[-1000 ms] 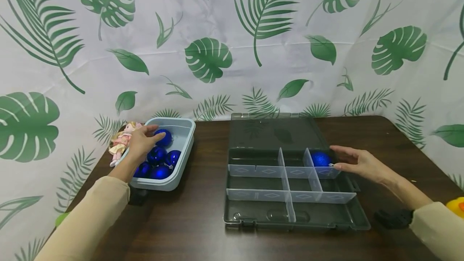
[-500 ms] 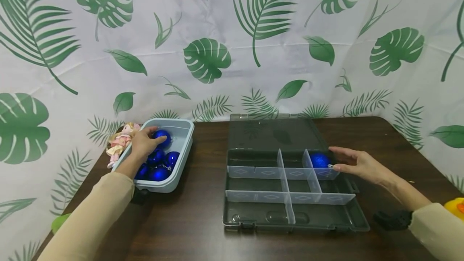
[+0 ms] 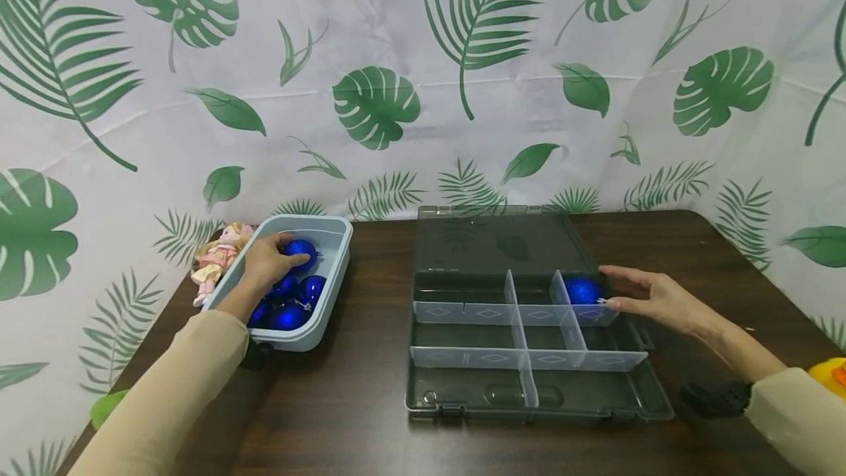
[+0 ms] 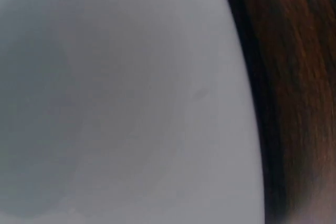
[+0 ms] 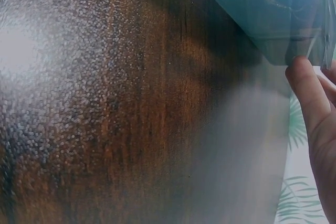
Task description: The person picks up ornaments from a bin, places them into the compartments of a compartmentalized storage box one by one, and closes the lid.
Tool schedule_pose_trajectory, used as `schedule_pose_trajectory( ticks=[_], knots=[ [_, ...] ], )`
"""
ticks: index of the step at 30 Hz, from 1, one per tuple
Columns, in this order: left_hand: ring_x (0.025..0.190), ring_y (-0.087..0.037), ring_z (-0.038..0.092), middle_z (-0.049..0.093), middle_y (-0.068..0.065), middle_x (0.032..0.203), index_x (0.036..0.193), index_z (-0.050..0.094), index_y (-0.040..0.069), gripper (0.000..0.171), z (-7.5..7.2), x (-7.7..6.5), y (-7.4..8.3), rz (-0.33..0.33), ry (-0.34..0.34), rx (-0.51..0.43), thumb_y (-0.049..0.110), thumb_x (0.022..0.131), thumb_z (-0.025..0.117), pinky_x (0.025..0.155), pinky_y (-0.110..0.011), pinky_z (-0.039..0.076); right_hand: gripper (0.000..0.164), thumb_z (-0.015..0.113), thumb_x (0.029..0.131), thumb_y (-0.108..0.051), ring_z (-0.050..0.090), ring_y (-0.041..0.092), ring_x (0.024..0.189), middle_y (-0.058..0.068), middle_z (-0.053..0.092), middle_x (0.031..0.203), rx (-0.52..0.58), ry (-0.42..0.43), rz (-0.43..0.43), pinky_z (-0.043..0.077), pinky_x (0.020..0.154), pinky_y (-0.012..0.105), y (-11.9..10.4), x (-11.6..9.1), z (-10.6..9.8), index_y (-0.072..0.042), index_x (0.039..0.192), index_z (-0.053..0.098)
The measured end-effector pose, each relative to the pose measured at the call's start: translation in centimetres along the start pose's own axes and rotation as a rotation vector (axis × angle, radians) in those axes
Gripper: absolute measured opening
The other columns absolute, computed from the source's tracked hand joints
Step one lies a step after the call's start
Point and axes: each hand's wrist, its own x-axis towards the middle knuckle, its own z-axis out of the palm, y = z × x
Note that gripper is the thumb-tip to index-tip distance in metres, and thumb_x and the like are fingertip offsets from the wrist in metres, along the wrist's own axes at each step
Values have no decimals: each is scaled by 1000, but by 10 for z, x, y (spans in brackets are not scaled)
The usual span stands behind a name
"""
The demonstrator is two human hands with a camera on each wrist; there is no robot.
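In the head view my left hand (image 3: 267,263) reaches into a pale blue bin (image 3: 340,270). Its thumb and fingers pinch a blue Christmas bauble (image 3: 300,254) at the far part of the bin. Several more blue baubles (image 3: 288,316) lie nearer, partly hidden by the hand. My right hand (image 3: 667,303) touches the right side of a dark see-through divided box (image 3: 529,413) with extended fingers. A glittery blue bauble (image 3: 583,291) sits in the box's far-right compartment, close to the thumb. The right wrist view has the right hand (image 5: 312,98) at the box's corner (image 5: 294,45).
The box's lid (image 3: 489,241) lies opened back. A doll (image 3: 217,259) lies left of the bin. Part of a yellow toy (image 3: 831,377) shows at the right edge, and a green thing (image 3: 106,406) at the left. A leaf-print cloth (image 3: 396,35) hangs behind the table (image 3: 344,417).
My left hand has shifted slightly right within the bin, its fingers closing round the far bauble, which has turned a little. My right hand stays at the box.
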Motion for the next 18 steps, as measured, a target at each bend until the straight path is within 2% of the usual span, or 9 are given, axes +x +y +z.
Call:
schedule_pose_trajectory(
  ticks=[5,10,12,15,18],
  knots=[
    [122,-43,45,49,-32,131,129,49,-9,53,-2,-1,0,-11,-25,-6,20,88,66,105,-49,33,59,64,90,-16,41,56,119,34,38,139,0,4,-13,46,86,57,0,-2,1,5,139,38],
    [123,-43,44,48,-32,132,131,47,-8,54,-7,-5,6,6,1,-54,21,89,65,105,-50,33,59,64,90,-16,42,55,120,34,39,139,7,3,-19,46,87,55,1,-2,1,5,139,38],
    [122,-43,46,49,-31,131,131,47,-8,53,-10,-8,10,25,18,-89,19,89,65,103,-49,36,58,64,90,-16,47,48,120,32,41,138,-7,12,-28,50,87,46,2,-1,1,4,138,40],
    [121,-41,49,50,-29,131,134,46,-6,55,-13,-12,19,49,33,-149,20,89,65,100,-48,41,56,65,89,-16,54,22,118,30,44,137,-26,31,-42,51,85,24,5,0,0,3,137,43],
    [122,-38,49,49,-27,134,137,44,-3,57,-16,-16,32,64,21,-216,23,90,64,99,-46,42,56,65,89,-15,55,21,118,30,44,137,-20,28,-59,51,85,22,5,1,-1,3,137,43]
  ],
)
